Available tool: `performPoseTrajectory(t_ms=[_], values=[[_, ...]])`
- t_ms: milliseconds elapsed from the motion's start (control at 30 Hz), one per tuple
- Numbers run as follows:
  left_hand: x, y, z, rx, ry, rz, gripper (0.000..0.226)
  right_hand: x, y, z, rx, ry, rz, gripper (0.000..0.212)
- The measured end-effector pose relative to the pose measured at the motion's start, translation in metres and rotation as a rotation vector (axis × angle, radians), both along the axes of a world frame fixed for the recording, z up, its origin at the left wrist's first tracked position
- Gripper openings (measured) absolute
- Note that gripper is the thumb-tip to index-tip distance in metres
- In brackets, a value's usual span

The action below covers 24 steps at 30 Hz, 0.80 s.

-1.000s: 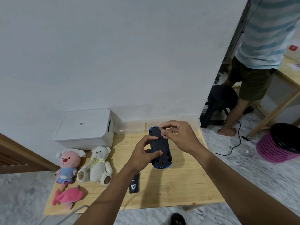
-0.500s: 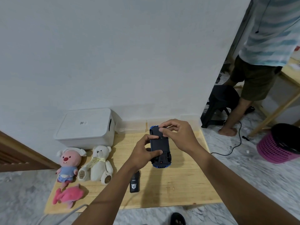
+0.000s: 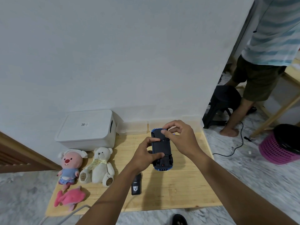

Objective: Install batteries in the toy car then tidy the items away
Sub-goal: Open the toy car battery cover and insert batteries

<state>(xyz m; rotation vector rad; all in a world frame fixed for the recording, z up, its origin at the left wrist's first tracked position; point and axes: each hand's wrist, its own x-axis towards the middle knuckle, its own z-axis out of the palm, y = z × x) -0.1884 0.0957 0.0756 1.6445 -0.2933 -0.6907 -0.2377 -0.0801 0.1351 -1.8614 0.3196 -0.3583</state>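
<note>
Nearest you, a black remote [image 3: 136, 185] lies on the table [image 3: 178, 192]. Your left hand [image 3: 146, 154] grips the upturned car [image 3: 161, 151] above it; your right hand [image 3: 178, 137] pinches its far end. Three plush toys [image 3: 99, 164] sit left (box [image 3: 86, 129] closed).

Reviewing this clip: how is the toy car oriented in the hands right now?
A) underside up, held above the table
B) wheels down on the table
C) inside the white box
A: the toy car shows its dark underside, gripped by the left hand and right hand.
</note>
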Motion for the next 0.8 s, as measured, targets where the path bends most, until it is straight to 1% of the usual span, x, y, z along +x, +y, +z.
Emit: performPoseTrajectory(t_ms=[133,200,300,433,600,700,800], values=[[0.001,-0.0005,-0.0004,0.004,0.01,0.001,0.052,0.0019,-0.0007,0.0004,-0.022,-0.016,0.013,0.018],[0.0019,-0.0009,0.0002,0.011,0.009,0.001,0.052,0.0023,-0.0006,0.0003,-0.031,-0.013,0.01,0.016],[0.0041,-0.0009,0.0016,0.02,0.006,-0.002,0.053,0.0026,-0.0012,0.0002,0.01,0.003,0.0,0.009],[0.0046,-0.0007,0.0024,0.017,0.013,0.005,0.052,0.0025,-0.0009,-0.0002,0.012,-0.014,0.017,0.017],[0.0062,0.0001,0.0029,0.02,0.018,0.011,0.051,0.0028,-0.0003,-0.0015,0.033,0.019,0.019,0.011],[0.0061,0.0004,0.0032,0.024,0.021,0.006,0.052,0.004,-0.0006,-0.0009,0.049,-0.001,0.041,0.017],[0.0063,0.001,0.0014,0.026,0.025,0.007,0.052,0.0042,-0.0006,-0.0003,0.081,0.011,0.074,0.015]])
